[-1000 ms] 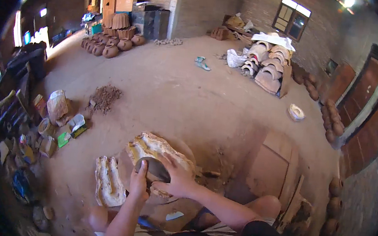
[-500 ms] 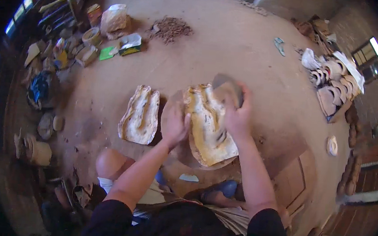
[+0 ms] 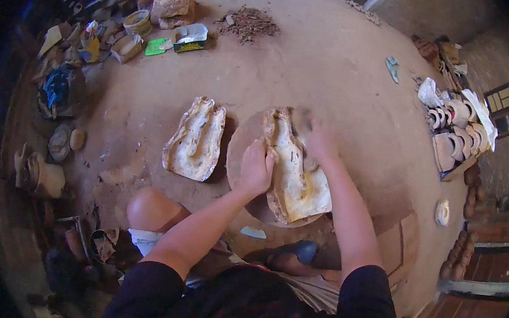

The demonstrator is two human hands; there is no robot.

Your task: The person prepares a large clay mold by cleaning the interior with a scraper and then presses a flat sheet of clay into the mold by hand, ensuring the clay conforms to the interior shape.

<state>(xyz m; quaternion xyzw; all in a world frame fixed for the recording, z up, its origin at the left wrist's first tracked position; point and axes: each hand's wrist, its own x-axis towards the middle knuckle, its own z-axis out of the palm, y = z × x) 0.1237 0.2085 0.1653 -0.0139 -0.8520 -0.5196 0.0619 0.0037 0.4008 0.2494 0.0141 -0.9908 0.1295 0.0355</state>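
A pale, hollowed plaster mould half lies on a round board on the earth floor in front of me. My left hand rests flat against its left edge. My right hand presses into the upper right part of the mould, where a brown lump, probably clay, shows blurred by its fingers. A second, matching mould half lies open side up on the floor to the left, apart from both hands.
My bare knee and a blue sandal sit below the board. Tins, boxes and a clay crumb heap lie at the upper left. Stacked moulded pieces stand at the right, wooden planks beside me.
The view has tilted further down over the work. My left hand has slid a little lower along the mould's left edge; the right hand stays pressing at its top.
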